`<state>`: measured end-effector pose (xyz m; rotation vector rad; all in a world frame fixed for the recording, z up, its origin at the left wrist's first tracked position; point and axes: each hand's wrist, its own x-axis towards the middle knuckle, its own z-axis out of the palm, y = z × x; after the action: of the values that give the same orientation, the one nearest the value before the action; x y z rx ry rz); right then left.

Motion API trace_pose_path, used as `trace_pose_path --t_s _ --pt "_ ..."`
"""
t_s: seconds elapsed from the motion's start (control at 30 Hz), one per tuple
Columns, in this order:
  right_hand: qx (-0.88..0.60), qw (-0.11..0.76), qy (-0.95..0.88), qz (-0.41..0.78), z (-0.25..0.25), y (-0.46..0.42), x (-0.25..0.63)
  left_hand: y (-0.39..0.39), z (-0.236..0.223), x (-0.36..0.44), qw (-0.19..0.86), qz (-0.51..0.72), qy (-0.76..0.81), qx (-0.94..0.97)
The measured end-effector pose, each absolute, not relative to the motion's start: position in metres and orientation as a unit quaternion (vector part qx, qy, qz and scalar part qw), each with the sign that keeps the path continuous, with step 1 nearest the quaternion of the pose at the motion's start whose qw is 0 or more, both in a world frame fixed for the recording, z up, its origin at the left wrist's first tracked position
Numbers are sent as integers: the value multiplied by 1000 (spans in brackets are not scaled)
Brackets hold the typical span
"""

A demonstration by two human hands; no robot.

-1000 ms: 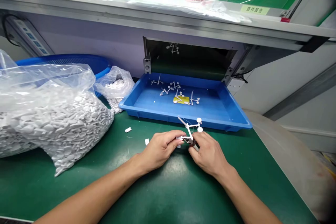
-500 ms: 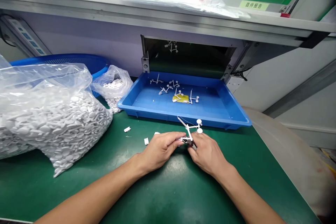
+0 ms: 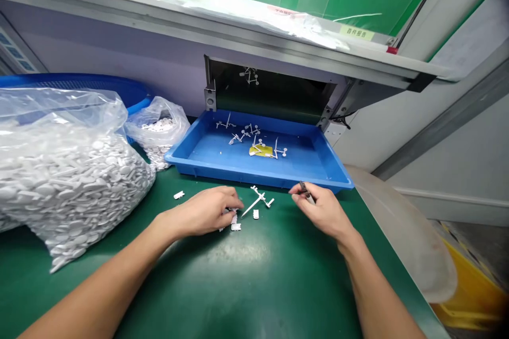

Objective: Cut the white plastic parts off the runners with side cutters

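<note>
My left hand reaches low over the table, fingers curled down and thumb close to them. Small white plastic parts lie under and beside its fingertips, and some white shows between them. Right of these lies a white plastic sprue, a thin branched stick, flat on the green table and touched by neither hand. A single small white part sits just below the sprue. My right hand is closed around a small pair of nippers, whose dark jaws point up and left; its handles are mostly hidden in the palm.
A blue tray behind my hands holds several white sprues and a yellow piece. Above it a slot opens in the wall. At left stand a large clear bag of white parts, a smaller bag and a blue basket.
The sprue that was held between my hands now lies on the table. My left hand has moved left to the small parts; my right hand has drawn apart to the right with the nippers.
</note>
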<state>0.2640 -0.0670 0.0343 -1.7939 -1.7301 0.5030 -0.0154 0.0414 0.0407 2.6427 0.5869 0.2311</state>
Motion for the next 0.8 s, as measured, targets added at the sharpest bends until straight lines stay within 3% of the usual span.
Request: trace_pose_path --t_s 0.13,0.27,0.5,0.57,0.67,0.8 --pt "-665 291 -664 180 30 -59 234 47 36 -24 206 67 215 952" --pt "-689 277 -650 161 16 -38 202 55 29 -22 230 131 200 943" --pt "-653 332 -624 272 10 -23 204 57 18 -19 292 285 278 870" --pt "-624 375 -602 328 7 -27 205 50 16 -15 377 277 289 835" --pt "-532 517 -483 466 0 -33 203 41 12 -4 498 265 288 774" --pt "-464 602 -345 550 -6 -43 192 26 7 10 514 330 342 714"
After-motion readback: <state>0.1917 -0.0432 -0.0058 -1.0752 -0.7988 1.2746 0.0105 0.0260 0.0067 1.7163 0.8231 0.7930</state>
